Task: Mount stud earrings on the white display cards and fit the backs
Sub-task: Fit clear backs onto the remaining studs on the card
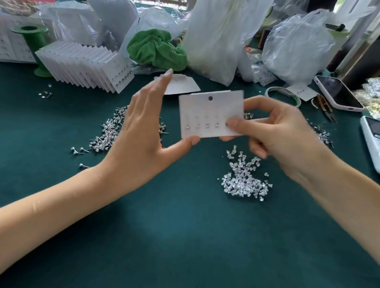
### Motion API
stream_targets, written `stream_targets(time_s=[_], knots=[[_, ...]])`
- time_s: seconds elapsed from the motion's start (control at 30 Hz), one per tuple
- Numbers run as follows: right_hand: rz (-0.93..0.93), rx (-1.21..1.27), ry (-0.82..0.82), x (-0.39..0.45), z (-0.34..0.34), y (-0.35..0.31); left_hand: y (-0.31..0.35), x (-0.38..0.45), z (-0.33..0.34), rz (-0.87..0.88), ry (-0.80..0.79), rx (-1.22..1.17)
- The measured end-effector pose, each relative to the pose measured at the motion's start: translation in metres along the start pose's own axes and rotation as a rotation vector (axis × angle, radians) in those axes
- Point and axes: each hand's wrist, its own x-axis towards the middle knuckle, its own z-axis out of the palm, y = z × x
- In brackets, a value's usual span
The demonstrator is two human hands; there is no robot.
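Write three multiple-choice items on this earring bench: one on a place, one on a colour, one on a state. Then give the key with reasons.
1. The pile of clear backs lies:
A. below the right hand
B. on the phone
C. inside the green spool

2. The crumpled cloth is:
A. red
B. green
C. yellow

3. The white card is:
A. flat on the table
B. stacked with others
C. held up in the air

Key: 1 A, the pile sits on the table under the right hand. 2 B, plainly green. 3 C, the right hand pinches it; the left hand touches its corner with the thumb.
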Motion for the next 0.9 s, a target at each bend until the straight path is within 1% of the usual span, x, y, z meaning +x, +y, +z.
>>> stream_targets(time_s=[0.1,0.13,0.2,0.3,0.37,0.5,0.63,0.73,0.9], knots=[[-0.099,-0.024,0.079,-0.013,-0.021,0.000,0.005,-0.002,0.005,-0.119,-0.033,-0.077],[-0.116,-0.027,0.101,-0.019,-0.027,0.003,0.007,-0.002,0.008,-0.115,-0.050,-0.097],[-0.133,-0.024,0.141,-0.031,-0.037,0.011,0.012,0.000,0.014,-0.041,-0.112,-0.101],[-0.124,-0.002,0.202,-0.042,-0.046,0.025,0.019,0.008,0.025,0.027,-0.311,-0.121],[-0.110,0.045,0.236,-0.043,-0.050,0.031,0.021,0.016,0.035,0.035,-0.390,-0.085],[-0.088,0.167,0.295,-0.041,-0.053,0.038,0.020,0.027,0.050,0.031,-0.358,-0.033],[-0.069,0.239,0.294,-0.041,-0.053,0.043,0.014,0.029,0.051,0.046,-0.353,-0.076],[-0.049,0.259,0.282,-0.040,-0.052,0.044,0.015,0.030,0.052,0.045,-0.375,-0.109],[-0.050,0.254,0.268,-0.042,-0.051,0.044,0.015,0.029,0.055,0.046,-0.369,-0.108]])
